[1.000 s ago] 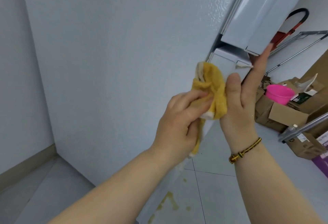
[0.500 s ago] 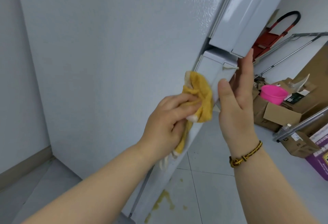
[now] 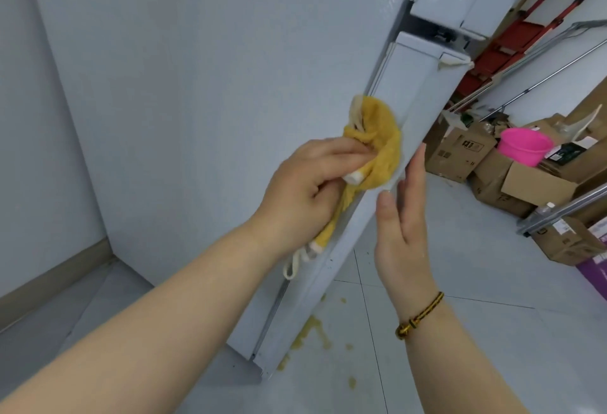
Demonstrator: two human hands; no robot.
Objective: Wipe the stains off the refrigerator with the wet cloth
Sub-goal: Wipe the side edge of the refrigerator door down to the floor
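The white refrigerator (image 3: 203,91) fills the left and middle of the view, seen from its side, with its lower door (image 3: 414,98) edge running down the middle. My left hand (image 3: 305,190) grips a bunched yellow cloth (image 3: 479,147) and presses it against the door's side edge. A white loop of the cloth hangs below my wrist. My right hand (image 3: 402,216) lies flat with straight fingers against the front face of the lower door, just right of the cloth. It wears a dark and yellow bracelet.
Yellow spill marks (image 3: 312,331) dot the tiled floor at the refrigerator's foot. Cardboard boxes (image 3: 460,154) and a pink bucket (image 3: 522,147) are stacked at the right. A red hand truck (image 3: 512,49) and metal poles (image 3: 538,78) lean on the far wall.
Both hands have slid down along the lower door's edge, the cloth with the left hand. The right hand's fingers, raised near the door's top before, now lie lower on its face.
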